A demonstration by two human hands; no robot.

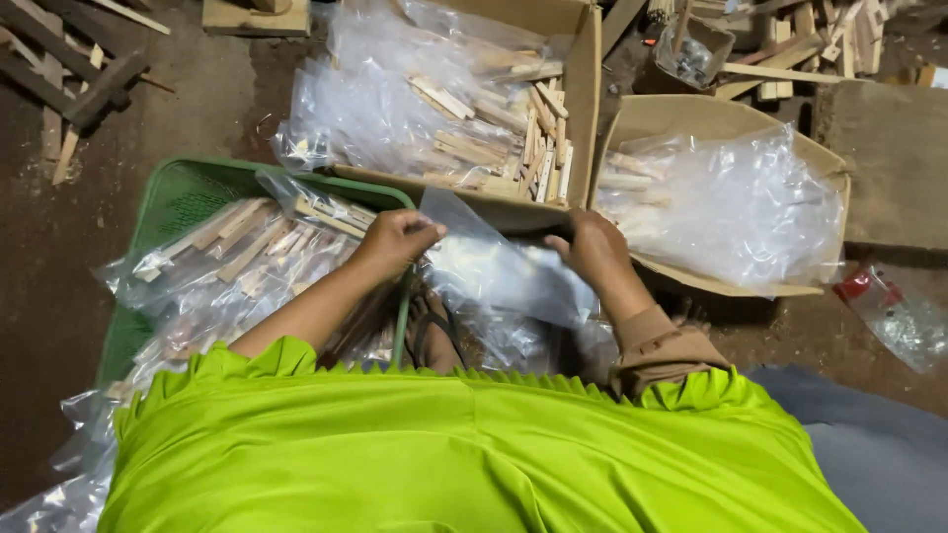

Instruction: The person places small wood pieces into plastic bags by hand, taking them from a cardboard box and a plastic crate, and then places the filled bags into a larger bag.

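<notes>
Glossy clear plastic bag [494,271]; rough pale wooden sticks [523,128].

Clear plastic bag [494,271] between both hands; open brown cardboard boxes [583,89] beyond; small red-topped clear packet [894,311] on floor, right edge.

Basket [158,202] of bagged sticks lies left, two cardboard boxes [583,94] ahead, plastic bag [494,271] between both hands

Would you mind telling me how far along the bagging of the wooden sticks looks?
Done: filled bags lie in the green basket. In hand: the left hand and right hand hold a clear bag between them. Left: loose sticks and bags wait in the cardboard box.
</notes>
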